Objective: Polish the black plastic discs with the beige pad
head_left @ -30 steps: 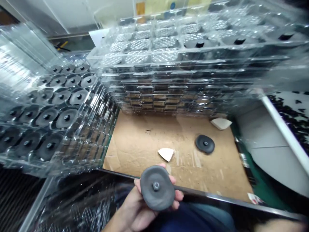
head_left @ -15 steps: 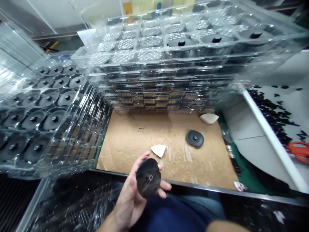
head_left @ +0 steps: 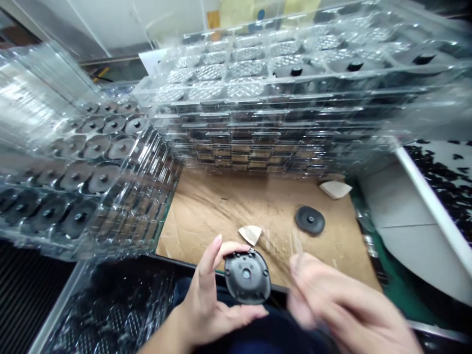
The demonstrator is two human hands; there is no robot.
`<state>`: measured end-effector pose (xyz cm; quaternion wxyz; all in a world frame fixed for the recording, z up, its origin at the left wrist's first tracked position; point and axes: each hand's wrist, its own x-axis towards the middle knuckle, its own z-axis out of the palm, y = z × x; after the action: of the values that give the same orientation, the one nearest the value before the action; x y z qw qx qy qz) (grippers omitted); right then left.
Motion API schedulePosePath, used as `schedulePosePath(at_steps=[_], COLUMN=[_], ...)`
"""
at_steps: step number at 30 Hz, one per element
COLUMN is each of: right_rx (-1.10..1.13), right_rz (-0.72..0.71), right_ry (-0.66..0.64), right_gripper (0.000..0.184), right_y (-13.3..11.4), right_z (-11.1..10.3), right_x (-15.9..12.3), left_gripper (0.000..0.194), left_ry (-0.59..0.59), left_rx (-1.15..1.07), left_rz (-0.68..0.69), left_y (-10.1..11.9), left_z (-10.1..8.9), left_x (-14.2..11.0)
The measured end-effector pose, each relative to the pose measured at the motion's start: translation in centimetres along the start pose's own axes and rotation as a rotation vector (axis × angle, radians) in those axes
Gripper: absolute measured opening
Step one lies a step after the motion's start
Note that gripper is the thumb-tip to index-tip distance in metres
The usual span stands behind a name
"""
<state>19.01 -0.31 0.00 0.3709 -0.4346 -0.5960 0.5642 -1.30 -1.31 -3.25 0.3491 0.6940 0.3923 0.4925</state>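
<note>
My left hand point(head_left: 214, 300) is closed on a black rounded plastic cover point(head_left: 248, 278) by its edges, above the near edge of the cardboard. The cover's face towards me shows a central hub and small studs round the rim. To its right is my right hand point(head_left: 332, 300), fingers curled but smeared by motion, so I cannot tell whether it holds anything. A pale wedge-shaped piece point(head_left: 250, 234) lies just beyond the held cover. Further right on the cardboard rest another black cover point(head_left: 309, 220) and a second pale wedge point(head_left: 335, 189).
Stacked clear plastic trays point(head_left: 258, 118) stand at the back. Another tray stack point(head_left: 99, 177) at the left holds rows of black covers. A white bin point(head_left: 435, 211) with many small black parts is at the right. Cardboard point(head_left: 206, 196) covers the work surface between them.
The held cover has turned over, from its smooth face to its studded face, with my left hand's grip shifted to its edges. My right hand has come in from the lower right.
</note>
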Motion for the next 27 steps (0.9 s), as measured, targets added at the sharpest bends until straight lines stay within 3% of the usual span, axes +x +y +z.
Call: schedulePosePath(at_steps=[4,9,17,21,27], right_rx=[0.092,0.225,0.485,0.486,0.543], right_rz=[0.196,0.37,0.476,0.474,0.523], right_ry=[-0.084,-0.33,-0.373,-0.333,-0.069], right_gripper=[0.011,0.008,0.007,0.01,0.013], right_y=[-0.7,-0.8,-1.0,-1.2,-0.6], right_z=[1.3,0.9,1.1,1.3,1.4], right_x=[1.6,2.4,2.9,2.0,1.2], left_gripper=[0.096,0.097,0.11,0.113,0.101], left_ry=[-0.024,-0.125,-0.227,-0.215,-0.216], left_rx=[-0.194,-0.407,-0.643,-0.658,-0.625], left_rz=[-0.226,-0.444,-0.711,-0.751,-0.692], left_y=[0.1,0.9,1.8,1.9,1.6], left_z=[0.3,0.2,-0.2,-0.2,-0.1], left_x=[-0.4,-0.4,0.1,0.0,0.3])
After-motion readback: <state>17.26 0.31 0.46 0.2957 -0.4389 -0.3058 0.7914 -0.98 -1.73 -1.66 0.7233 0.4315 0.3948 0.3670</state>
